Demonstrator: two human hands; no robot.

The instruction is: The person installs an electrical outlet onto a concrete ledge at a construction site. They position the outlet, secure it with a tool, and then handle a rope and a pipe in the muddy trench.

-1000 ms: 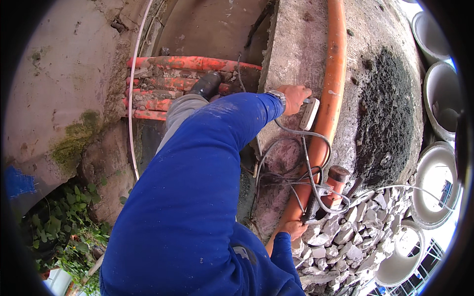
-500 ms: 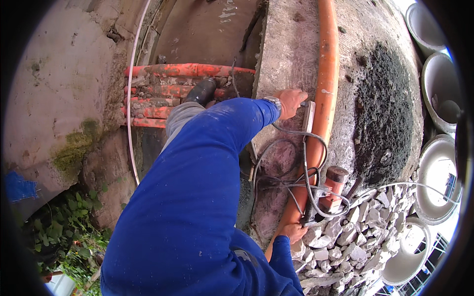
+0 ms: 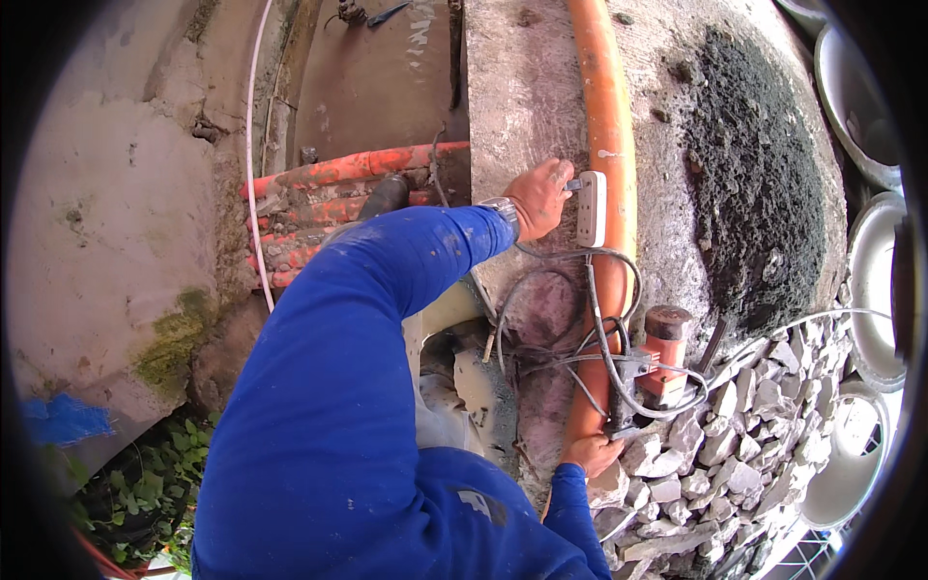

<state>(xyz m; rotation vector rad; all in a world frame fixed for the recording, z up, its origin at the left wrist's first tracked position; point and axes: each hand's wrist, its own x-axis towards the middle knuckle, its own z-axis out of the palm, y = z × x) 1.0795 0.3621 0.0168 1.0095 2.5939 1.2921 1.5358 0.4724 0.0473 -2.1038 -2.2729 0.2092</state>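
Here, in the head view, the person's left hand [image 3: 537,200], left of the orange pipe [image 3: 611,116], pinched a small grey plug [image 3: 574,185] at the side of a white power strip [image 3: 592,211], which overlapped the pipe. The right hand [image 3: 592,453], over the pipe's lower part, touched the black end of a red power tool [image 3: 667,348] right of the pipe; whether its fingers wrapped around that end could not be told. A grey cable [image 3: 657,415] looped across the pipe.
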